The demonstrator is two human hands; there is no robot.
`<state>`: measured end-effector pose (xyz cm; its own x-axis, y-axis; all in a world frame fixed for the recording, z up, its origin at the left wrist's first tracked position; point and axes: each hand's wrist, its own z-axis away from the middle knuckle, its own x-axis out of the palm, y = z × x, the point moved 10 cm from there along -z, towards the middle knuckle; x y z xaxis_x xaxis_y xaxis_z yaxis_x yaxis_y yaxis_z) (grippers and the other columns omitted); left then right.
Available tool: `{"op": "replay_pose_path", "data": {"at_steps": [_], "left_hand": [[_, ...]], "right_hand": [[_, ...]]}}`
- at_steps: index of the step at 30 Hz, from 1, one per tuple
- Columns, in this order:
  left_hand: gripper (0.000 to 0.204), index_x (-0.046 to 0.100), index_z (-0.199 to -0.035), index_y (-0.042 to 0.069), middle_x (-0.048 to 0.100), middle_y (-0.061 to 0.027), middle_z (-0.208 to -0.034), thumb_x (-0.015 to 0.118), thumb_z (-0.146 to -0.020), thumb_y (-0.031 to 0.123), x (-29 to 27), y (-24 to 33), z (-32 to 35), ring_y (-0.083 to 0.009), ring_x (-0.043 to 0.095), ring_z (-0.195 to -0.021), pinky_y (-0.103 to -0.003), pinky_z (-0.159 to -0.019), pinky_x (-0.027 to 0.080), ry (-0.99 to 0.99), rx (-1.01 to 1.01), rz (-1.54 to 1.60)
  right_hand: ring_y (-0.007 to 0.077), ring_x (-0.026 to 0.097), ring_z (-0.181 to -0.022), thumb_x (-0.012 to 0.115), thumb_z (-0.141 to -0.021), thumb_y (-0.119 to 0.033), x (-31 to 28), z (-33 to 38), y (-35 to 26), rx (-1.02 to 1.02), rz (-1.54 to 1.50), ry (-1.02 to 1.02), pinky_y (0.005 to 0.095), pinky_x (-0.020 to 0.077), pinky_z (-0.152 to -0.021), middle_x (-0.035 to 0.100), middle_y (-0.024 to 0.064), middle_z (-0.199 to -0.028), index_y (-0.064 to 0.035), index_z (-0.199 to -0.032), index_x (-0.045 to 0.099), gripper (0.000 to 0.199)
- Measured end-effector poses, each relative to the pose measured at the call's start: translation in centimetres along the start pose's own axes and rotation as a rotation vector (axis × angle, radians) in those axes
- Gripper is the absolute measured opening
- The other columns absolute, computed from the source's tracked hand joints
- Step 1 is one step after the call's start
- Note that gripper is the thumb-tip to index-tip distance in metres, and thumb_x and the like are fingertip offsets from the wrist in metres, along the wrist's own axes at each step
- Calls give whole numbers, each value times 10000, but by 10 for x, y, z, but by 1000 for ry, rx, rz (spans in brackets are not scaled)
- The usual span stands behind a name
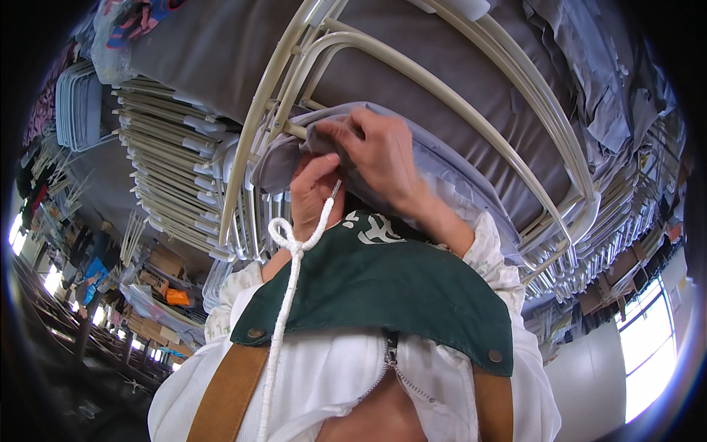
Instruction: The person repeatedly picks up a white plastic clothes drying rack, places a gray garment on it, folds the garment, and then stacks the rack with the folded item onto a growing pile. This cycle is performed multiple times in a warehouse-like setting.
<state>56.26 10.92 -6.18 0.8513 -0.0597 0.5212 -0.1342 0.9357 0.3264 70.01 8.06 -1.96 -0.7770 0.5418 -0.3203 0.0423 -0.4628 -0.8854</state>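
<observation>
Grey fabric (280, 163) is bunched at the corner of a cream tubular metal frame (434, 77), right in front of my chest. My right hand (379, 151) comes over from the right and pinches a fold of it between thumb and fingers. Just below and to the left, my left hand (313, 193) is closed on the cloth's edge, its fingertips partly hidden behind the folds. A white cord (289, 295) with a loop and a metal tip hangs in front of my left hand; whether the hand touches it I cannot tell.
A tall stack of cream folding frames (166, 147) stands to the left. More metal frames (589, 243) lie at the right. Brown-grey sheeting (206, 55) spreads beyond the work, with loose grey cloth (582, 51) at the far right. Cardboard boxes (166, 261) sit at the lower left.
</observation>
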Motion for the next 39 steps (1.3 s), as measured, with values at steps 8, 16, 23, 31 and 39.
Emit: {"op": "replay_pose_path", "data": {"at_steps": [8,16,23,31,39], "left_hand": [[226,672,-1036,28,675,-52,-1027,740,-834,103,-21,14,-27,-168,617,-959,-297,-882,477,397,198,-99],[244,611,-1125,23,672,-88,-1026,632,-936,177,-12,24,-46,-161,628,-994,-288,-872,495,213,149,-294],[657,270,-1439,-94,526,-190,-1308,564,-852,-76,4,46,-53,-218,561,-1138,-300,-1017,418,-125,593,-1230],[669,374,-1415,-84,541,-175,-1244,556,-793,84,65,18,15,-228,513,-1146,-264,-970,384,23,681,-1625],[367,635,-1180,25,625,-190,-1226,580,-967,319,95,38,19,-239,636,-1072,-341,-915,506,359,348,-2311]], "right_hand": [[319,624,-818,719,-828,-297,-40,66,36,66,227,-58,411,484,-685,661,143,-910,-19,-1024,660,345],[321,541,-1121,836,-658,-253,-166,262,129,307,799,368,420,415,-948,626,120,-1137,-12,-1225,573,670],[290,527,-1149,833,-695,-269,-259,365,199,361,412,494,393,411,-968,621,103,-1170,-43,-1120,664,511],[276,638,-748,782,-795,-225,-264,377,246,428,157,673,363,487,-714,682,111,-804,-7,-888,647,272],[139,468,-630,806,-776,-322,-275,355,291,599,257,287,319,429,-588,551,94,-671,41,-821,607,416]]}}
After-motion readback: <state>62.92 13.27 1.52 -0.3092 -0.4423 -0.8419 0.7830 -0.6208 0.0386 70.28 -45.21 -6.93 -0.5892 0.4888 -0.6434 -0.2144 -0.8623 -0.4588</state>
